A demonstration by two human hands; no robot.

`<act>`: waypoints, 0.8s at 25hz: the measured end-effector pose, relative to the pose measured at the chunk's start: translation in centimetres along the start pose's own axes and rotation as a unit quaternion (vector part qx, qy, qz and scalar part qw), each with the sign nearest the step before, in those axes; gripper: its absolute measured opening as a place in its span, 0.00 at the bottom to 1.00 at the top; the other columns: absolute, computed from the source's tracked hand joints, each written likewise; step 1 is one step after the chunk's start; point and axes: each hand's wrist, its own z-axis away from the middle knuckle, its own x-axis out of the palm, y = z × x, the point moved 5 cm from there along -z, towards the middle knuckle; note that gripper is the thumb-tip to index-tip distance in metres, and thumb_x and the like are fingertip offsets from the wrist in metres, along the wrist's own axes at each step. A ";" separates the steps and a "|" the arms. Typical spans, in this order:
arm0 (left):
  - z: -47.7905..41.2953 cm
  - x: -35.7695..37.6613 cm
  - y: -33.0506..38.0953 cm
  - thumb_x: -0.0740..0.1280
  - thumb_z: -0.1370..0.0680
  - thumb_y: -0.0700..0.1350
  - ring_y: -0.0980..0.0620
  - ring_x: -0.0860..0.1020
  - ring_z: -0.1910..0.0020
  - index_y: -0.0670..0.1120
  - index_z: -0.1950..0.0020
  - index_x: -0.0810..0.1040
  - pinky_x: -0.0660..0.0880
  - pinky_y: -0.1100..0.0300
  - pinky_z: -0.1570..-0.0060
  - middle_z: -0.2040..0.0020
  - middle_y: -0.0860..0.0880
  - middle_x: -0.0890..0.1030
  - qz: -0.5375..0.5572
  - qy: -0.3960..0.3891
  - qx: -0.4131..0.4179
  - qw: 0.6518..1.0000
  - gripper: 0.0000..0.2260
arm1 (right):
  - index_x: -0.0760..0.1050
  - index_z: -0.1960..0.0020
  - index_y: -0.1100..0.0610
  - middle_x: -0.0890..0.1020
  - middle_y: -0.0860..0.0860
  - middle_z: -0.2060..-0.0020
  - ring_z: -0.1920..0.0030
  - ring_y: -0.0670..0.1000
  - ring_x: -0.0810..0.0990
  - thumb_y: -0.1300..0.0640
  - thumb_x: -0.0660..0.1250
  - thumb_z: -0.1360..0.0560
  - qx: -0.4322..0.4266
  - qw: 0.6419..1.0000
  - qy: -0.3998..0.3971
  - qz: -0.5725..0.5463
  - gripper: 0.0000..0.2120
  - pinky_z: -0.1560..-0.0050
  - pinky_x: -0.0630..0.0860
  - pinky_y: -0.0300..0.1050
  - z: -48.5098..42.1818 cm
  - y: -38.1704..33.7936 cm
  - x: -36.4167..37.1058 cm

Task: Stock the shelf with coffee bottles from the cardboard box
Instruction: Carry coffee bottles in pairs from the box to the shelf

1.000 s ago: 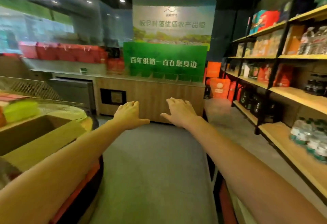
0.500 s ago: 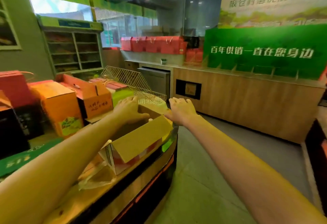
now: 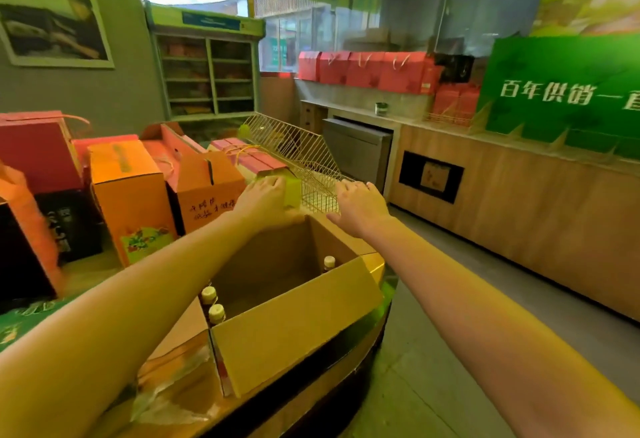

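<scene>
Hovering over box (image 3: 298, 330): your left hand (image 3: 266, 202) and right hand (image 3: 360, 207), fingers (image 3: 349, 188) loose, empty. Box seems at bench (image 3: 375, 264) edge; snatching bottles (image 3: 216, 313) could tip it.

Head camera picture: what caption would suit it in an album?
Left hand and right hand reach, open, over a cardboard box showing three capped bottles among gift boxes.

The single wide-angle head camera is looking forward and slightly down past the left hand (image 3: 265, 198) and right hand (image 3: 360, 207), sitting close above the cardboard box (image 3: 294, 327) on the table (image 3: 375, 268).
</scene>
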 end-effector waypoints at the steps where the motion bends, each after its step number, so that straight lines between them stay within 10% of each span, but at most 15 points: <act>1: -1.4 0.8 -0.1 0.63 0.25 0.61 0.43 0.57 0.25 0.42 0.24 0.52 0.54 0.48 0.27 0.24 0.42 0.57 0.002 -0.006 -0.006 1.000 0.38 | 0.60 0.28 0.59 0.68 0.57 0.30 0.28 0.57 0.65 0.44 0.59 0.23 -0.001 1.000 0.001 -0.004 0.29 0.28 0.59 0.55 -1.3 0.5 0.9; 12: -14.5 11.4 -4.9 0.65 0.26 0.59 0.44 0.57 0.25 0.43 0.24 0.53 0.55 0.50 0.27 0.24 0.43 0.58 0.025 -0.061 0.007 0.998 0.38 | 0.61 0.29 0.60 0.70 0.56 0.32 0.31 0.56 0.68 0.48 0.61 0.22 0.149 0.953 -0.002 -0.263 0.26 0.34 0.67 0.50 -9.8 -0.6 13.2; 20: -19.9 23.7 -9.5 0.69 0.26 0.54 0.47 0.63 0.27 0.45 0.24 0.52 0.64 0.53 0.31 0.25 0.45 0.61 0.119 -0.160 0.061 0.978 0.38 | 0.60 0.26 0.57 0.67 0.55 0.29 0.29 0.54 0.67 0.58 0.62 0.22 0.584 0.619 0.155 -0.502 0.25 0.33 0.69 0.48 -9.0 -4.7 26.6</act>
